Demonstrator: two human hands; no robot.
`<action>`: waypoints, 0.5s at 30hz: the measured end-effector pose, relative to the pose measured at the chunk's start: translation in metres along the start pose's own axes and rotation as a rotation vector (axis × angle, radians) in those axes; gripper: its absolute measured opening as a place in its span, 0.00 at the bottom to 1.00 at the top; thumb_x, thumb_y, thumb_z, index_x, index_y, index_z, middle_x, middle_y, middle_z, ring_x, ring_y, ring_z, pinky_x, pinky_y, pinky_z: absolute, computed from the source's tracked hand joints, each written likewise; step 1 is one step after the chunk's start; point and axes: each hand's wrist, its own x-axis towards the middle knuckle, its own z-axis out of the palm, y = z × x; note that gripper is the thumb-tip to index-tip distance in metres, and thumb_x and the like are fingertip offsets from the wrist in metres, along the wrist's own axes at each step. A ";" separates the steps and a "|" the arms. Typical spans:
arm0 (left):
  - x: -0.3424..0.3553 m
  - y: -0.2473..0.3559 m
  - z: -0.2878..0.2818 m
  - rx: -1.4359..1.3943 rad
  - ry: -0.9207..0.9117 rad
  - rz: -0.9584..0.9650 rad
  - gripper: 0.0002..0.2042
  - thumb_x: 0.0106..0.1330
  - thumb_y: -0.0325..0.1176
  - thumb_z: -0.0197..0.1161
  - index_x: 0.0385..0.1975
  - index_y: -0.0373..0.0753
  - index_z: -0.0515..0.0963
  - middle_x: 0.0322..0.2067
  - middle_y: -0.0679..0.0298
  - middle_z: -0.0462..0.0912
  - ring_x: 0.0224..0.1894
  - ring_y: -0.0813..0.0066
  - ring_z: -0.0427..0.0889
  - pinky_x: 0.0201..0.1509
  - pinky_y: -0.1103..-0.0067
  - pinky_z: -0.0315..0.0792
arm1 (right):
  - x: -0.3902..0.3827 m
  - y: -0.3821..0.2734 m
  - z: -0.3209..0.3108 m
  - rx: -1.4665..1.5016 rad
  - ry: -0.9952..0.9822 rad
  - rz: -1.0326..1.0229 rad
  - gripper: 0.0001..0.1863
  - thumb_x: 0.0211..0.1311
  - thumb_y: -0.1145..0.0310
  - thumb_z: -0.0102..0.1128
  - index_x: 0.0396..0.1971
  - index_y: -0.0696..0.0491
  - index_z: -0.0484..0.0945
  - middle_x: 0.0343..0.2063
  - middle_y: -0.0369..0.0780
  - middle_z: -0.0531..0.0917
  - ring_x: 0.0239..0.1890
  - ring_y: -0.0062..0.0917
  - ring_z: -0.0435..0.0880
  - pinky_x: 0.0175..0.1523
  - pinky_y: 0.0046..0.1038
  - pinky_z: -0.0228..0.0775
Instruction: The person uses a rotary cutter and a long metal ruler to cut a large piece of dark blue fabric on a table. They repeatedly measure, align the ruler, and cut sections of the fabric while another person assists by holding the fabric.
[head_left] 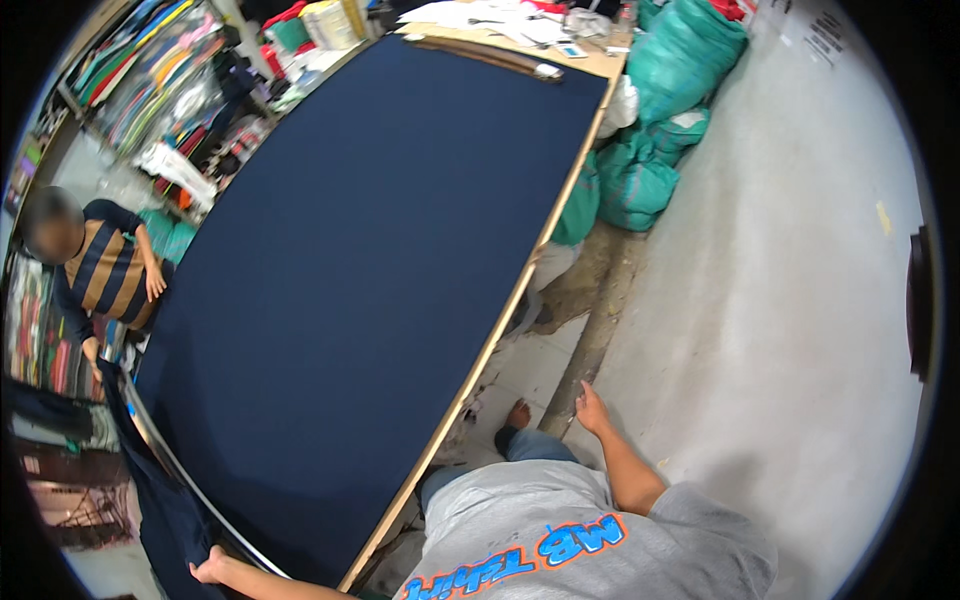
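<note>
Dark navy fabric lies spread flat over a long table. At the table's near left end, my left hand has its fingers closed on the edge of a hanging stretch of navy fabric. A thin, pale metal rod runs along this end, between the hanging part and the spread layer. My right hand is away from the table, beside the wall, holding nothing, with a finger stretched out. Across the table, a co-worker in a striped shirt holds the far end of the hanging fabric with one hand.
The table's wooden edge runs close by my left side. Green sacks stand between the table's far end and the grey wall. Papers and a brown strip lie at the far end. Stacked fabrics fill shelves at left.
</note>
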 end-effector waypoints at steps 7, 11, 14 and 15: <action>-0.467 -0.181 0.044 0.085 -0.664 -0.111 0.28 0.70 0.43 0.67 0.60 0.25 0.82 0.61 0.49 0.87 0.59 0.51 0.87 0.70 0.62 0.80 | 0.106 0.110 -0.103 -0.077 -0.060 0.237 0.27 0.76 0.62 0.59 0.72 0.50 0.76 0.48 0.53 0.90 0.54 0.46 0.89 0.61 0.44 0.80; -0.673 -0.272 0.025 0.218 -0.770 -0.143 0.32 0.75 0.47 0.66 0.67 0.24 0.76 0.66 0.51 0.81 0.65 0.55 0.82 0.73 0.65 0.76 | 0.186 0.120 -0.117 0.121 -0.283 0.222 0.23 0.80 0.64 0.57 0.69 0.52 0.78 0.46 0.48 0.91 0.50 0.35 0.89 0.57 0.38 0.83; -0.725 -0.338 -0.003 0.224 -0.761 -0.051 0.32 0.77 0.48 0.64 0.64 0.20 0.77 0.63 0.50 0.83 0.62 0.55 0.83 0.73 0.65 0.76 | 0.246 0.056 -0.151 0.313 -0.419 0.247 0.24 0.78 0.59 0.58 0.69 0.48 0.80 0.53 0.52 0.91 0.58 0.46 0.89 0.66 0.42 0.78; -0.741 -0.348 -0.013 0.246 -0.773 -0.067 0.31 0.78 0.48 0.64 0.63 0.20 0.78 0.63 0.51 0.83 0.63 0.57 0.83 0.72 0.66 0.76 | 0.264 0.052 -0.156 0.271 -0.403 0.200 0.22 0.79 0.61 0.57 0.68 0.50 0.81 0.49 0.49 0.91 0.53 0.40 0.89 0.61 0.39 0.79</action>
